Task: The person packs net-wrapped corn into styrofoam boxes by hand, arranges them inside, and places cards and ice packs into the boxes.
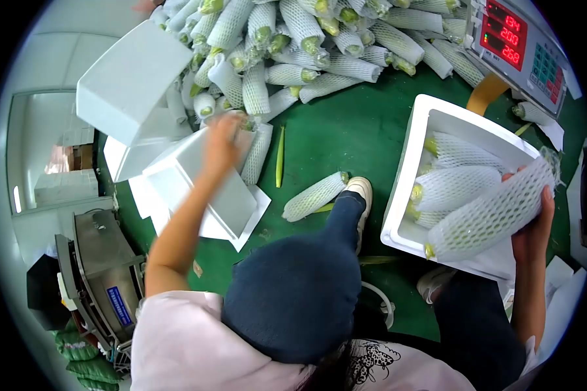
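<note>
My right hand [535, 225] is wrapped round a large ear of corn [486, 212] in a white foam net sleeve, tilted over a white foam box [404, 189]. Inside that box lie several more netted ears [460, 186]. My left hand [222, 140] reaches to the near edge of a big pile of netted corn [284, 49], above stacked white foam boxes [209, 176]. Motion blurs its fingers, so whether it grips anything is unclear.
A scale with a red lit display [504, 36] stands at upper right. One netted ear [315, 195] lies on the green floor [332, 137] by my shoe [361, 189], near a green husk strip [280, 156]. A metal machine [111, 274] stands at left.
</note>
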`<move>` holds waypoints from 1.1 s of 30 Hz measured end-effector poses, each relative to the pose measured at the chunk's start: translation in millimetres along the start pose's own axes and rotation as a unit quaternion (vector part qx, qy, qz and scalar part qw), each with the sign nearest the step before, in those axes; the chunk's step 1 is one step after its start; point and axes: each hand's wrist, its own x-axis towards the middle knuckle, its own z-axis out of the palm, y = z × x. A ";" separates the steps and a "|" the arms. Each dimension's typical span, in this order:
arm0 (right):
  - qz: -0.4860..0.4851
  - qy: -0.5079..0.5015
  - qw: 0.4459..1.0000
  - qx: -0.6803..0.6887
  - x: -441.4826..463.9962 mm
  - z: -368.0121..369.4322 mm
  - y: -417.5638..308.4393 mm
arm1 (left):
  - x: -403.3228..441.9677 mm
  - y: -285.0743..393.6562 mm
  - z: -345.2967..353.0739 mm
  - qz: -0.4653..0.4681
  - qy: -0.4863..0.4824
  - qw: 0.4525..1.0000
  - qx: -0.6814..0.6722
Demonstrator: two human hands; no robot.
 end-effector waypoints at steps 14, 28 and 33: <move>0.125 0.013 0.989 0.075 -24.5 -26.0 37.3 | -24.9 119.0 91.5 -0.401 -0.182 0.548 -0.711; -0.149 -0.158 0.926 -0.309 -17.6 29.3 -97.0 | 192.5 399.6 -64.2 0.346 -0.098 0.878 -0.316; -0.336 -0.102 0.809 -0.471 -36.7 -16.0 -100.6 | 144.8 438.7 -24.5 0.419 0.004 0.859 -0.294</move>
